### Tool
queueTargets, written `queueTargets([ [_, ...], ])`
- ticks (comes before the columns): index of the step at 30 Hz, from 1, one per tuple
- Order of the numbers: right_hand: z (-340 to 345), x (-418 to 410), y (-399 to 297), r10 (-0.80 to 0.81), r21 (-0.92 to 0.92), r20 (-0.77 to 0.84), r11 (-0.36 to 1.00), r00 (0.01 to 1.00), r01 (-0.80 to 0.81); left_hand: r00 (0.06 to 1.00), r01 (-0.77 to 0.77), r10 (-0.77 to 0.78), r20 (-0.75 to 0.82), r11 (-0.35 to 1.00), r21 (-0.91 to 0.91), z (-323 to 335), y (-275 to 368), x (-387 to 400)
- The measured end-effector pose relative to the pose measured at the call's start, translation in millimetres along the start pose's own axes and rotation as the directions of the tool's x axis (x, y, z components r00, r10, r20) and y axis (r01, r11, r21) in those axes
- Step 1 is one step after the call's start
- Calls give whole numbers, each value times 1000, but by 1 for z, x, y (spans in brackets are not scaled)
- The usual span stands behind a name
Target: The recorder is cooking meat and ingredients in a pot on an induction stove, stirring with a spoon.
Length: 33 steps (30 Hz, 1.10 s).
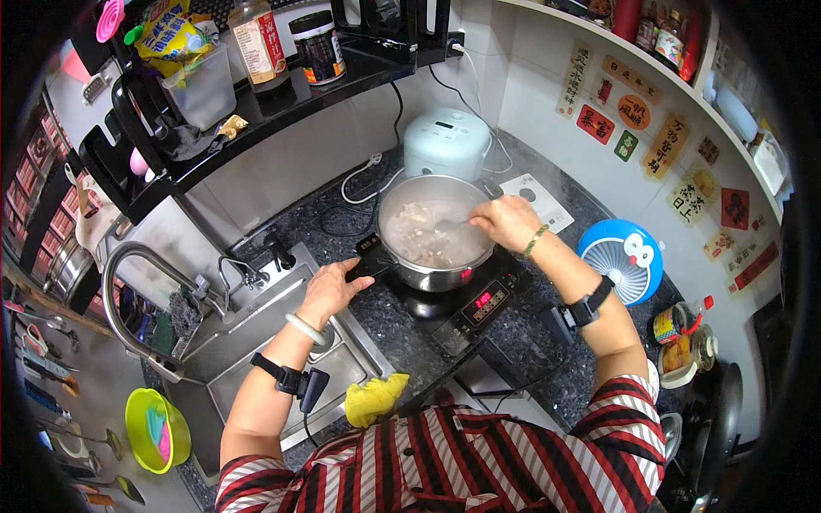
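A steaming stainless steel pot [436, 278] stands on a black induction cooker [484, 306] with a lit red display. Cloudy liquid with pale pieces, perhaps meat, fills part of it. My left hand [335, 287] grips the pot's black side handle [375, 264]. Over the right rim, my right hand [510, 221] holds a utensil [454, 224] that dips into the liquid; steam blurs its shape, and it looks like a spoon or ladle. Another black handle [490, 187] juts from the pot's far side, close to my right hand.
Behind the pot stands a light blue rice cooker [446, 144] with cables beside it. A sink [295, 359] with a curved faucet [128, 276] and a yellow cloth [375, 399] lies left. A blue fan [621, 261] and jars [683, 349] stand right. A black shelf [308, 96] overhangs the back.
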State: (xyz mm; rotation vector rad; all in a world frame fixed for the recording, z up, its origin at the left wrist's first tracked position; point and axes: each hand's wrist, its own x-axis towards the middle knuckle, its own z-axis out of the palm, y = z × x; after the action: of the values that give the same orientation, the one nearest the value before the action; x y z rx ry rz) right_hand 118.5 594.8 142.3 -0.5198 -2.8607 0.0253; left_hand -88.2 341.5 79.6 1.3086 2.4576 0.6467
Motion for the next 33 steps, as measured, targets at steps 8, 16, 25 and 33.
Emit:
queueTargets([
  [8, 4, -4, 15, -90, -154, -273, 987, 958, 49, 1000, 2, -2, 4, 1000, -17, 1, -3, 3],
  [16, 59, 19, 15, -223, -249, -130, 950, 966, 186, 1000, -11, 11, -6, 1000, -5, 2, 1, 2],
  [25, 5, -6, -7, -276, -34, -33, 961, 961, 275, 1000, -12, 12, 9, 1000, 16, -2, 0, 0],
  [33, 25, 39, -20, -151, -191, -98, 973, 984, 130, 1000, -24, 24, 4, 999, 30, -2, -2, 1],
])
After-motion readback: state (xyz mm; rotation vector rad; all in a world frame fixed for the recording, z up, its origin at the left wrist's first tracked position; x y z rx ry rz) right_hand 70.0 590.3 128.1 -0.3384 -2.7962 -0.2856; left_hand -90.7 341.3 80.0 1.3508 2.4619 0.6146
